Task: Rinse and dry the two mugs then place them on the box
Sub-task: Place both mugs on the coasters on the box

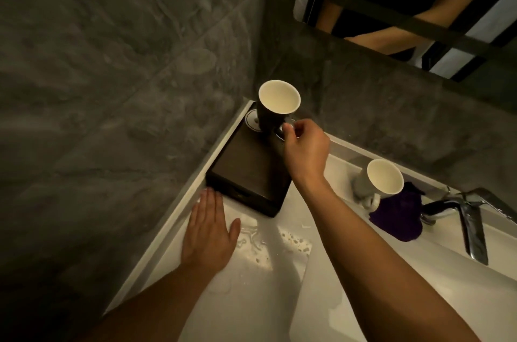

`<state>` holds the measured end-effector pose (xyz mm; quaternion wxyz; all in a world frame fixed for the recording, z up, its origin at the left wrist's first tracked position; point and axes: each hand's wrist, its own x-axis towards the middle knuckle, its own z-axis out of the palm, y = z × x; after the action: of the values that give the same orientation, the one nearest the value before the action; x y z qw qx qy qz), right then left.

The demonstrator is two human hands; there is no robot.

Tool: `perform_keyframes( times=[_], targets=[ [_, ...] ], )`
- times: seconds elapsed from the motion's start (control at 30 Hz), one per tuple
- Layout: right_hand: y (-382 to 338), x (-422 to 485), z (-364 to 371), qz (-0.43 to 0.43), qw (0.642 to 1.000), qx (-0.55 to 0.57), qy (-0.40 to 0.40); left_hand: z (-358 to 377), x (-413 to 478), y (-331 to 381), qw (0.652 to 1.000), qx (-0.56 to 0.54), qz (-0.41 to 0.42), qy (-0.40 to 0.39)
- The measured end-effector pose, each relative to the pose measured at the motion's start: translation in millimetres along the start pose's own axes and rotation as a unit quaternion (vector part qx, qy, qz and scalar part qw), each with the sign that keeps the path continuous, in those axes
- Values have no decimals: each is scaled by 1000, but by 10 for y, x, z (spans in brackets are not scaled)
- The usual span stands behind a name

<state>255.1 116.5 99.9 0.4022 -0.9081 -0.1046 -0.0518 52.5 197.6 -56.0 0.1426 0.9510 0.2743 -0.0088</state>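
Her right hand (306,150) pinches the handle of the dark ceramic mug (275,109) standing on the dark brown rectangular box (246,171), while the left hand (209,229) lies flat and relaxed on the wet white counter (251,285).

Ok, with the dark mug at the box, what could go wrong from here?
The dark mug is at the box's far corner, the right hand pinching its handle; a careless release could tip it off.
The left hand rests flat on the wet counter and might slip.
Reaching for the pale mug could snag the purple cloth beside it.
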Motion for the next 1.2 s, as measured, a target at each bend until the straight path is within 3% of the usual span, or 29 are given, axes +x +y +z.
perform_keyframes(
  times=[0.4, 0.9, 1.07, 1.2],
  targets=[
    [-89, 259, 385, 11, 1000, -4, -28, 33, 33, -12, 1000, 11, -7, -15],
    [-27, 174, 295, -22, 999, -18, -46, 3, 56, -10, 1000, 20, -11, -21],
    [351, -147, -67, -12, 1000, -22, -3, -8, 56, -5, 999, 35, -11, -27],
    [845, -544, -353, 45, 998, 9, 42, -1, 36, -12, 999, 38, -8, -24]
  ],
)
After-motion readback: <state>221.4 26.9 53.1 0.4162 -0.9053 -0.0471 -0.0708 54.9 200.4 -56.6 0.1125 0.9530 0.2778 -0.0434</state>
